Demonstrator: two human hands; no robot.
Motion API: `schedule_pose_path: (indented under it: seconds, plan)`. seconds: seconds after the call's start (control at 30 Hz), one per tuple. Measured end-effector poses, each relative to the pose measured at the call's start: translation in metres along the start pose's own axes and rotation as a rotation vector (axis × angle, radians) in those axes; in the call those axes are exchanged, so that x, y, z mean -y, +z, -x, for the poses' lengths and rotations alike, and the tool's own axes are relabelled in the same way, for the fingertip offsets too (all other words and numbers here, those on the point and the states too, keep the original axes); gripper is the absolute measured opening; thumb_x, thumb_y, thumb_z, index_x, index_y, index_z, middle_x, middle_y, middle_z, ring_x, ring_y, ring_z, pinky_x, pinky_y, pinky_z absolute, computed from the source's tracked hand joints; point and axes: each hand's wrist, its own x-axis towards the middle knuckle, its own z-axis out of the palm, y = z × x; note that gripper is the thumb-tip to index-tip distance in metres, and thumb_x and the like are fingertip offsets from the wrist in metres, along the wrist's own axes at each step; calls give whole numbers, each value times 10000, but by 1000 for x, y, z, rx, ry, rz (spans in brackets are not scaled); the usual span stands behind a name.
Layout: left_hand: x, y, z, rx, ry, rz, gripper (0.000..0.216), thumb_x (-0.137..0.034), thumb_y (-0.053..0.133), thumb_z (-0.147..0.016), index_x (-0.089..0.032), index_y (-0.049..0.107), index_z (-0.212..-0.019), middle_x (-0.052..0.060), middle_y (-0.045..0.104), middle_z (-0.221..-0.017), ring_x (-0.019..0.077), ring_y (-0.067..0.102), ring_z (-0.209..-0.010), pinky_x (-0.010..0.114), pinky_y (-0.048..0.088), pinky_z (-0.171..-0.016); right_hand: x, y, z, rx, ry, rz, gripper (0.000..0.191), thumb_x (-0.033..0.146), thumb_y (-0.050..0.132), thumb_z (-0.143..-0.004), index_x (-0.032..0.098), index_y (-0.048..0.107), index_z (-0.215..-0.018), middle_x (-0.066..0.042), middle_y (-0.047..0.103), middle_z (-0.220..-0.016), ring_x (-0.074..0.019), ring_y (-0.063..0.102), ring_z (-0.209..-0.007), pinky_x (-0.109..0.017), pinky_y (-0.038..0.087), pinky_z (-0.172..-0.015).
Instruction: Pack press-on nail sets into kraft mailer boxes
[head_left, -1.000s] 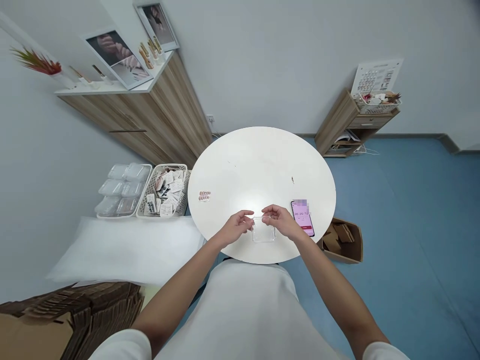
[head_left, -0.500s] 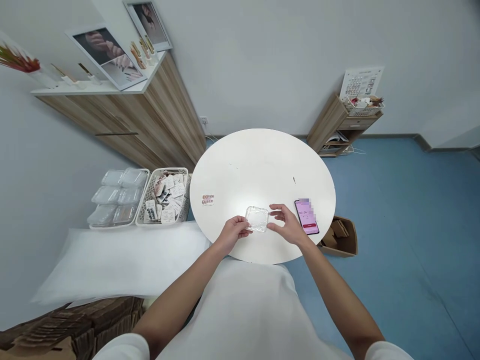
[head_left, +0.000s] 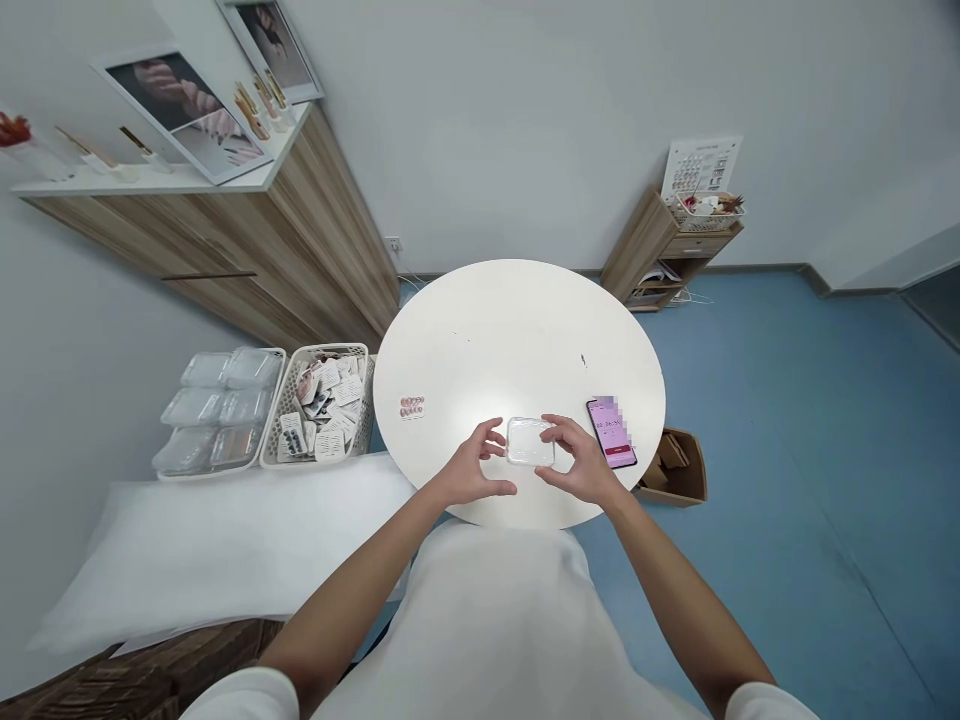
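A clear plastic box (head_left: 529, 443) is over the near part of the round white table (head_left: 517, 320). My right hand (head_left: 581, 462) grips its right side, the fingers on the upper right edge and the thumb below. On the box's other side, my left hand (head_left: 474, 465) is open, with thumb and fingers spread; its fingertips come close to the left edge, and whether they touch it I cannot tell. A small set of pinkish false nails (head_left: 412, 406) lies to the left on the tabletop. Right of my right hand rests a phone (head_left: 611, 433) with a running timer on its pink screen.
Left of the table stand a white basket (head_left: 369, 405) of small cards and packets and another holding stacked clear boxes (head_left: 193, 407). White sheets (head_left: 247, 540) lie nearer me. A cardboard box (head_left: 694, 470) is on the floor at right. A wooden cabinet (head_left: 300, 230) stands behind left.
My left hand has let go of the box's left edge and spread its fingers. My right hand has closed on the right side. The box has shifted slightly right and turned level.
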Motion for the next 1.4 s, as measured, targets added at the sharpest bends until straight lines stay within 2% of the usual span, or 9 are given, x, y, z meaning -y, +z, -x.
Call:
schedule_pose_path:
  seconds: [0.07, 0.23, 0.37, 0.47, 0.7, 0.83, 1.4]
  plan:
    - [-6, -1, -1, 10, 53, -81, 980, -258, 797, -416, -291, 330, -1277, 65, 501, -1089, 182, 539, -902, 395, 361, -898, 3, -1, -1, 6, -15, 6, 365, 258, 667, -587, 241, 531, -926, -97, 471, -1203, -255, 452, -1117, -392, 428, -834]
    - [-17, 4, -6, -17, 124, -43, 794, -247, 756, -515, -260, 406, -1228, 70, 541, -1034, 185, 544, -884, 372, 416, -846, 10, -3, -6, 56, -66, 67, 388, 280, 658, -614, 252, 505, -969, -99, 443, -1226, -267, 432, -1130, -420, 398, -863]
    - [-14, 5, -6, -18, 149, 6, 750, -215, 754, -515, -240, 430, -1191, 64, 560, -993, 189, 550, -897, 364, 422, -850, 16, -11, -12, 238, -128, 125, 490, 320, 666, -618, 252, 466, -1059, -103, 371, -1297, -270, 390, -1170, -411, 391, -873]
    - [-8, 4, -5, -10, 160, 35, 750, -211, 757, -516, -236, 429, -1189, 68, 562, -1003, 187, 553, -908, 357, 421, -852, 20, -15, -17, 315, -181, 197, 458, 309, 649, -635, 257, 470, -1054, -92, 390, -1292, -270, 390, -1166, -426, 377, -883]
    - [-3, 11, -5, 46, 102, 161, 901, -231, 781, -483, -254, 343, -1270, 98, 522, -1120, 205, 562, -934, 342, 448, -802, 13, -13, -19, 263, -264, 255, 418, 243, 638, -590, 233, 500, -985, -103, 465, -1198, -272, 451, -1065, -413, 399, -834]
    - [-4, 18, -4, 82, 103, 178, 851, -224, 769, -515, -242, 354, -1258, 98, 532, -1099, 201, 562, -928, 335, 458, -782, 7, -14, -15, 250, -270, 245, 420, 262, 649, -562, 234, 491, -950, -101, 481, -1164, -262, 457, -1046, -399, 403, -819]
    - [-9, 33, -10, 33, 113, 291, 792, -191, 771, -500, -210, 405, -1202, 74, 557, -963, 185, 567, -875, 317, 483, -726, 6, -22, -16, 161, -275, 57, 358, 211, 616, -523, 213, 438, -834, -82, 488, -1015, -236, 483, -957, -357, 400, -757]
